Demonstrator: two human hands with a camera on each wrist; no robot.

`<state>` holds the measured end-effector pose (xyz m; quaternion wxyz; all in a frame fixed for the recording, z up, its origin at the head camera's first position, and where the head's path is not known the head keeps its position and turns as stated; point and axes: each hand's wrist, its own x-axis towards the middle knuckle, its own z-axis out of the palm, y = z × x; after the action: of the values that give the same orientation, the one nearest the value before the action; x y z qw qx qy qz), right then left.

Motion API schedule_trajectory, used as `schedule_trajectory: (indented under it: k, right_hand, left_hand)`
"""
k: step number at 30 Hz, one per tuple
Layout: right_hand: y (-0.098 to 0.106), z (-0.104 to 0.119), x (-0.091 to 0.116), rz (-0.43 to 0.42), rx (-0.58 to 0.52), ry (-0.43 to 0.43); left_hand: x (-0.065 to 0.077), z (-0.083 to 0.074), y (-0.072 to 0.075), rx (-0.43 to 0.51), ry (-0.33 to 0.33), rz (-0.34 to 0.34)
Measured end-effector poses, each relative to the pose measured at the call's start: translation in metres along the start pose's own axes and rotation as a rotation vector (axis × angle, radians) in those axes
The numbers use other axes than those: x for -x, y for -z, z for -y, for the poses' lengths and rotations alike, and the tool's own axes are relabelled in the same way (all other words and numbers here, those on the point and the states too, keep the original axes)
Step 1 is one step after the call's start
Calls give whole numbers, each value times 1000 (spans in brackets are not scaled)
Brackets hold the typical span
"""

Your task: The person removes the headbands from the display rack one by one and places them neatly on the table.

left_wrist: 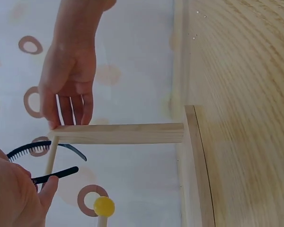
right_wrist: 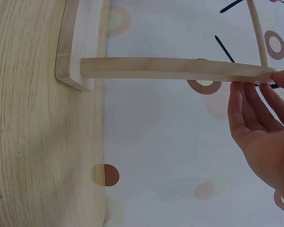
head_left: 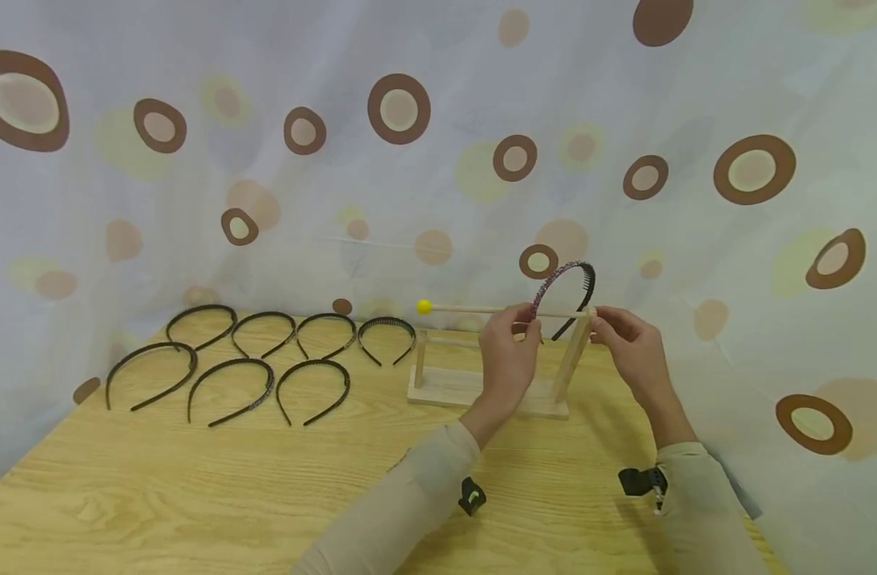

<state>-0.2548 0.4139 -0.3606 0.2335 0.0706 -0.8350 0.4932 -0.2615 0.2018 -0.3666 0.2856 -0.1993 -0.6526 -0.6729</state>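
In the head view, my left hand (head_left: 509, 351) pinches a headband (head_left: 589, 281) with purple glitter outside and black teeth inside. The headband stands upright around the top rod (head_left: 474, 309) of a wooden rack, close to its right post (head_left: 572, 363). A yellow ball (head_left: 424, 307) caps the rod's left end. My right hand (head_left: 636, 347) grips the top of that post, thumb at its end and fingers along its side in the right wrist view. In the left wrist view, the headband's black end (left_wrist: 61, 173) shows beside my left fingers.
Several dark headbands lie in two rows on the left of the wooden table (head_left: 194, 495); the nearest to the rack is a toothed one (head_left: 386, 321). The rack's flat base (head_left: 446, 387) sits on the table near the back. A dotted curtain (head_left: 438, 192) hangs behind.
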Motion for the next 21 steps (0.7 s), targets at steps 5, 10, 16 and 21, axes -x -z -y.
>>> schedule_trajectory:
  k: [5, 10, 16, 21]
  right_hand:
    - [0, -1, 0, -8, -7, 0]
    - [-1, -1, 0, -7, -8, -12]
    - [-1, -2, -1, -12, -31, -9]
    - [2, -1, -1, -18, -37, -17]
  left_hand:
    - [-7, -2, 7, 29, -20, -55]
    - [-14, -1, 13, 45, -54, -110]
    - [-23, -4, 21, 46, -37, -162]
    - [-32, -5, 28, 100, -18, -178]
